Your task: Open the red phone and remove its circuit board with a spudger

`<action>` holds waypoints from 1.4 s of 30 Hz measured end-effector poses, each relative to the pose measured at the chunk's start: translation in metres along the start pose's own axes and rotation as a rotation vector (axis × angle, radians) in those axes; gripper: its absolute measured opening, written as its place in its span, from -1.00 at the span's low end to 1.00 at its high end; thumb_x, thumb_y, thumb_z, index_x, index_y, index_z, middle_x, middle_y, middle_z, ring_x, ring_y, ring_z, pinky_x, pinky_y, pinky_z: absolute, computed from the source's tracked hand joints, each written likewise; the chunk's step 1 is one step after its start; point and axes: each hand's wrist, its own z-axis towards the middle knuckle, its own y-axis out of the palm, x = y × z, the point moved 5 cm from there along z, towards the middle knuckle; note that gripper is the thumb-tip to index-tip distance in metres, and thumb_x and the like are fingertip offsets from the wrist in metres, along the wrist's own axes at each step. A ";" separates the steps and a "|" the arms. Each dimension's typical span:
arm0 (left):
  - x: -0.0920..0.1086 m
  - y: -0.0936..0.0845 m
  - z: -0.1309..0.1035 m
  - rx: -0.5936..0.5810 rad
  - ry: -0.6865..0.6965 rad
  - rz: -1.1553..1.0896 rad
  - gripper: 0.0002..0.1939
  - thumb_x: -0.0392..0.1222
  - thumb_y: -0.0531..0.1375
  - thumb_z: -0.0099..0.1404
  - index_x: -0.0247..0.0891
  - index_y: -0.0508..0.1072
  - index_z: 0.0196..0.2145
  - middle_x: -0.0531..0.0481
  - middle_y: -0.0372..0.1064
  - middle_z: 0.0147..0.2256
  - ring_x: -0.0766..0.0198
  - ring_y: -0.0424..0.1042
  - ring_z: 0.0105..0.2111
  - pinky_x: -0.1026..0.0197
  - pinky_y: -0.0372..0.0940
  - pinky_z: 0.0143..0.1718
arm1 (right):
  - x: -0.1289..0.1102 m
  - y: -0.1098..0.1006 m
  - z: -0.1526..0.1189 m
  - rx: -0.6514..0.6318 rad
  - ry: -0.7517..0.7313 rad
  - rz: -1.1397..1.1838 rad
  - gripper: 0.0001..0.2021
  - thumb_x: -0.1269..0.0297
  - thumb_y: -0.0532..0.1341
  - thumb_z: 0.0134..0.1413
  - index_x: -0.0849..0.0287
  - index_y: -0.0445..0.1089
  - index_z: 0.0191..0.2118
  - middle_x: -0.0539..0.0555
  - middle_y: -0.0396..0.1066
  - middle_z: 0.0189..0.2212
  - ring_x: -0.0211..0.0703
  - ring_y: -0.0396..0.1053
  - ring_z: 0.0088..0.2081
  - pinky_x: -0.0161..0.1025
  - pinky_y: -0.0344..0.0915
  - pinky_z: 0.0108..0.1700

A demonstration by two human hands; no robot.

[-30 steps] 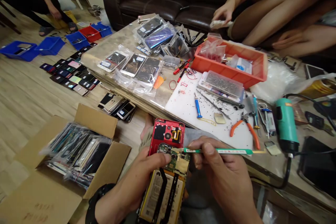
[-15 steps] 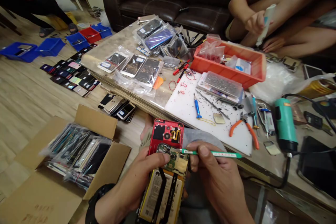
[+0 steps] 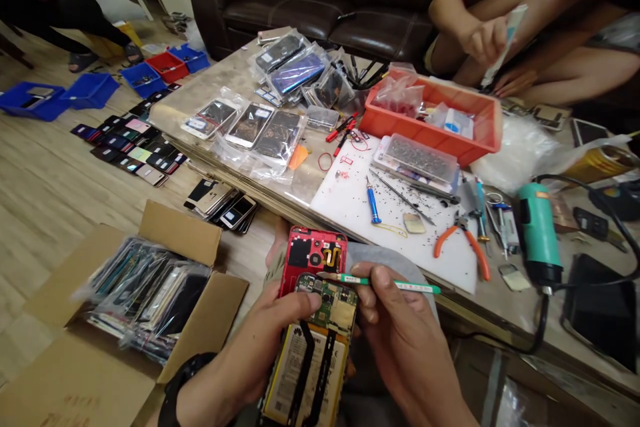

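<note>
Beside the table (image 3: pixel 170 107), gripping the opened phone (image 3: pixel 320 353) in left-hand fingers (image 3: pixel 300 308) and pinching the green tool (image 3: pixel 356 279) in right-hand fingers (image 3: pixel 386 284), with its tip near the circuit board (image 3: pixel 327 311), possibly risking scratches through slippage or excess pressure.

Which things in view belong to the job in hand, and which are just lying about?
In use: opened phone (left hand), red cover, green tool (right hand).
Apparently just lying about: pliers, blue screwdriver, cardboard box, orange bin.

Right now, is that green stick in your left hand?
No, the right hand holds the green stick, while the left hand grips the opened phone.
</note>
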 end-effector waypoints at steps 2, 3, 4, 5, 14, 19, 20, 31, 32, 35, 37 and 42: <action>0.000 0.000 0.000 -0.009 0.004 -0.002 -0.53 -0.05 0.30 0.19 -0.29 0.44 0.03 -0.24 0.62 -0.27 -0.03 0.61 -0.44 -0.02 0.49 -0.34 | -0.001 -0.001 -0.001 0.003 -0.020 0.004 -0.66 -0.06 0.50 -0.04 0.13 0.66 -0.35 -0.05 0.23 -0.61 -0.33 0.09 -0.56 -0.39 0.18 -0.53; -0.001 -0.001 0.001 -0.010 0.003 -0.007 -0.55 -0.05 0.30 0.20 -0.29 0.45 0.01 -0.24 0.62 -0.27 -0.04 0.61 -0.44 -0.02 0.49 -0.34 | -0.001 -0.002 -0.002 0.003 -0.029 0.006 -0.67 -0.06 0.49 -0.03 0.13 0.66 -0.35 -0.05 0.23 -0.61 -0.33 0.11 -0.55 -0.38 0.21 -0.52; -0.001 -0.001 0.001 -0.008 0.003 -0.015 -0.57 -0.05 0.30 0.20 -0.29 0.45 -0.01 -0.23 0.62 -0.28 -0.04 0.61 -0.44 -0.02 0.49 -0.35 | -0.001 -0.003 -0.002 0.004 -0.036 0.007 -0.67 -0.07 0.48 -0.01 0.13 0.65 -0.35 -0.05 0.22 -0.61 -0.32 0.12 -0.54 -0.37 0.24 -0.51; -0.001 -0.001 0.001 -0.005 0.001 -0.025 -0.58 -0.06 0.30 0.19 -0.28 0.45 -0.04 -0.23 0.62 -0.29 -0.04 0.61 -0.45 -0.02 0.49 -0.35 | -0.002 -0.005 -0.003 0.009 -0.042 0.004 -0.66 -0.07 0.47 0.00 0.13 0.65 -0.34 -0.05 0.22 -0.61 -0.30 0.14 -0.53 -0.36 0.26 -0.50; -0.002 0.000 0.001 0.019 -0.050 -0.043 -0.59 0.00 0.32 0.15 -0.33 0.48 -0.14 -0.28 0.63 -0.31 -0.06 0.62 -0.44 0.01 0.47 -0.35 | -0.007 -0.020 -0.009 0.053 -0.073 0.012 -0.67 -0.04 0.47 0.01 0.15 0.67 -0.31 0.01 0.29 -0.58 -0.18 0.36 -0.42 -0.32 0.42 -0.39; 0.000 0.002 0.001 0.005 -0.057 -0.057 -0.60 0.03 0.30 0.15 -0.35 0.50 -0.18 -0.28 0.63 -0.32 -0.05 0.61 -0.45 0.02 0.47 -0.36 | -0.007 -0.023 -0.012 0.054 -0.067 -0.002 -0.69 -0.01 0.49 -0.03 0.14 0.67 -0.30 0.02 0.35 -0.59 -0.19 0.40 -0.45 -0.33 0.42 -0.40; 0.000 0.002 0.002 0.002 -0.055 -0.059 -0.61 0.02 0.30 0.16 -0.34 0.50 -0.18 -0.28 0.63 -0.31 -0.06 0.62 -0.44 0.02 0.47 -0.36 | -0.007 -0.023 -0.012 0.051 -0.070 -0.003 -0.68 -0.02 0.49 -0.03 0.14 0.67 -0.30 0.02 0.36 -0.60 -0.19 0.40 -0.46 -0.32 0.41 -0.40; 0.000 0.000 0.002 -0.031 -0.040 -0.057 -0.60 -0.03 0.29 0.16 -0.33 0.50 -0.11 -0.27 0.63 -0.28 -0.07 0.62 -0.43 -0.02 0.47 -0.32 | -0.004 -0.019 -0.015 -0.052 -0.108 -0.019 -0.73 -0.01 0.40 0.13 0.09 0.65 -0.26 0.03 0.39 -0.56 -0.14 0.42 -0.43 -0.27 0.40 -0.40; 0.000 0.000 0.002 -0.028 -0.040 -0.059 -0.59 -0.04 0.30 0.14 -0.33 0.49 -0.11 -0.26 0.63 -0.29 -0.06 0.62 -0.44 -0.02 0.48 -0.33 | -0.004 -0.018 -0.015 -0.054 -0.112 -0.030 -0.73 -0.01 0.39 0.14 0.09 0.65 -0.25 0.03 0.39 -0.56 -0.14 0.42 -0.43 -0.27 0.40 -0.39; 0.001 0.001 0.002 -0.025 -0.044 -0.055 -0.59 -0.03 0.30 0.13 -0.33 0.48 -0.12 -0.25 0.63 -0.30 -0.08 0.62 -0.44 -0.01 0.48 -0.35 | -0.006 -0.018 -0.015 -0.054 -0.124 -0.053 -0.73 0.00 0.38 0.16 0.11 0.65 -0.26 0.01 0.36 -0.59 -0.20 0.38 -0.45 -0.32 0.37 -0.39; 0.001 0.001 0.002 -0.022 -0.043 -0.050 -0.61 -0.03 0.29 0.13 -0.33 0.48 -0.14 -0.25 0.63 -0.31 -0.08 0.62 -0.44 -0.01 0.48 -0.35 | -0.008 -0.018 -0.015 -0.054 -0.137 -0.064 -0.73 0.01 0.38 0.17 0.11 0.65 -0.27 0.00 0.34 -0.60 -0.24 0.33 -0.49 -0.34 0.33 -0.43; 0.001 0.001 0.002 -0.016 -0.036 -0.046 -0.60 -0.04 0.28 0.14 -0.31 0.44 -0.12 -0.25 0.63 -0.33 -0.07 0.62 -0.46 0.01 0.48 -0.39 | -0.010 -0.018 -0.015 -0.071 -0.158 -0.090 -0.74 0.01 0.37 0.19 0.10 0.63 -0.27 -0.01 0.33 -0.61 -0.22 0.29 -0.50 -0.29 0.34 -0.43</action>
